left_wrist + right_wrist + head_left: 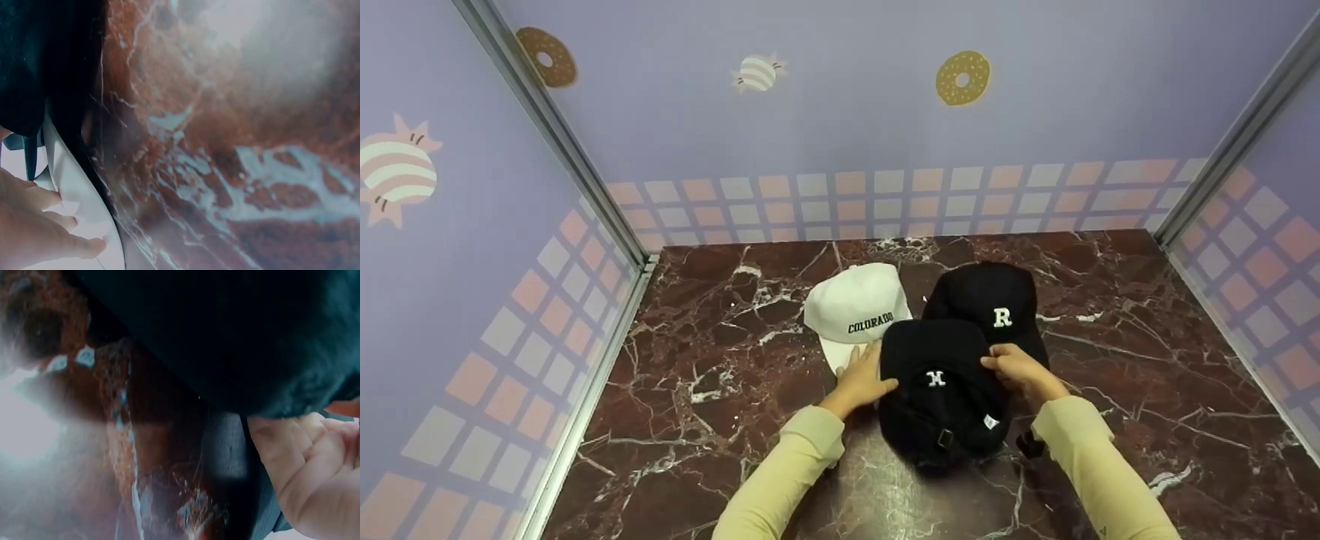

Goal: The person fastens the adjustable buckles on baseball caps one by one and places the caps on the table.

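The white COLORADO cap (855, 296) and black R cap (976, 294) rest on the marble surface (712, 442) near frame centre; the buckled black cap (937, 405), just below, seems not yet released. It sits between the hands: the right hand (1024, 369) pinches its right edge, while the left hand (861, 382) spreads extended fingers over the white brim, thumb at its left edge.

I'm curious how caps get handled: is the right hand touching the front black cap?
Touching. The head view shows it: the right hand grips the right edge of the front black cap, its thumb overlapping the black fabric.
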Demonstrator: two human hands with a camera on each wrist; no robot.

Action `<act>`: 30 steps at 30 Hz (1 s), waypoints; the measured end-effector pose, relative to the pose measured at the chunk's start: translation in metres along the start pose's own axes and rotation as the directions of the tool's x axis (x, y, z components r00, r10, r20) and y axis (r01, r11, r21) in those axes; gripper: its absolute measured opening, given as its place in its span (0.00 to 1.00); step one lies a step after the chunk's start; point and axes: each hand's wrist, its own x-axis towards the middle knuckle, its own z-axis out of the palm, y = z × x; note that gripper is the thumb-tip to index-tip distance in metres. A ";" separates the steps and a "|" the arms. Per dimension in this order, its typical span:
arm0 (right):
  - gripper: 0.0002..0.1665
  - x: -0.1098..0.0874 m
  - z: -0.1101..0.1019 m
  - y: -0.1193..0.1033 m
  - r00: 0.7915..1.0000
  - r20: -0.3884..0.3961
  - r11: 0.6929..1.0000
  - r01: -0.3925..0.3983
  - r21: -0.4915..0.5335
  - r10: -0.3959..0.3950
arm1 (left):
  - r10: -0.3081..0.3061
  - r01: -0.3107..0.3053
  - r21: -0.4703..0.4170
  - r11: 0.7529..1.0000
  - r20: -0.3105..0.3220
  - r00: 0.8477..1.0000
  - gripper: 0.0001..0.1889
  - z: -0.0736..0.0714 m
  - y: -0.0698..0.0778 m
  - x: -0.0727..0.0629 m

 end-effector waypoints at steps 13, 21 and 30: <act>0.12 0.022 0.010 -0.006 0.989 -0.125 0.996 0.083 -0.021 -0.085 | -0.048 0.048 0.036 0.998 -0.009 0.999 0.39 -0.006 -0.011 0.011; 0.05 0.030 0.016 -0.008 0.968 -0.215 0.991 0.120 -0.060 -0.131 | -0.034 0.035 0.023 0.999 -0.053 0.998 0.40 -0.004 -0.019 0.017; 0.17 0.019 0.013 -0.025 0.921 -0.341 0.960 0.100 -0.260 -0.189 | -0.002 0.009 0.054 0.999 -0.120 0.993 0.31 -0.015 -0.011 0.008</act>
